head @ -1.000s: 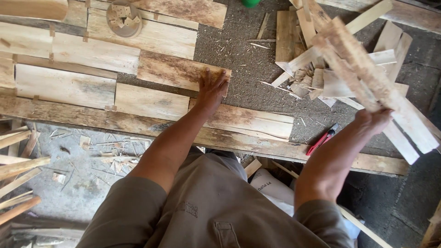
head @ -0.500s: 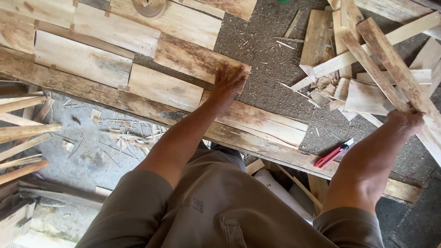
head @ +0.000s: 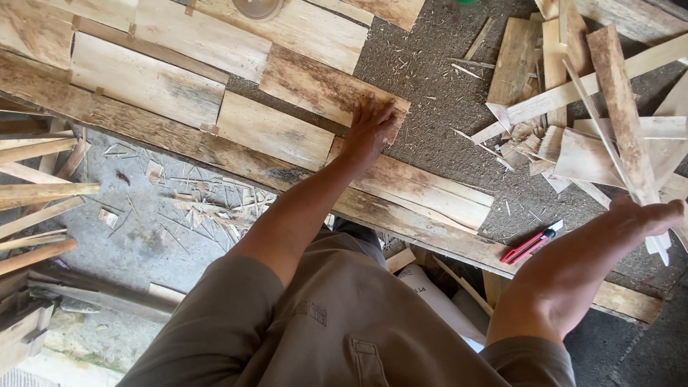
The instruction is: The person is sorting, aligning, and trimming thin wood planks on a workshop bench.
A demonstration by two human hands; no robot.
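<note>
My left hand point(head: 370, 127) lies flat, fingers spread, on the end of a short wooden board point(head: 322, 86) that sits in a row of boards laid across a long plank point(head: 236, 161). My right hand point(head: 648, 215) reaches to the right edge and grips the lower end of a long thin wooden strip point(head: 623, 115) that rises out of a pile of wood offcuts point(head: 566, 143). The fingers of that hand are partly hidden by the strip.
A red utility knife point(head: 530, 244) lies on the plank near my right forearm. More boards point(head: 143, 79) fill the upper left. Wooden sticks point(head: 36, 193) jut in from the left over a chip-strewn concrete floor point(head: 165, 229). A round disc point(head: 258, 7) sits at the top.
The view has shifted, so the boards and pile sit further right. My right hand has dropped lower and further right along the strip. My left hand stays pressed on the board.
</note>
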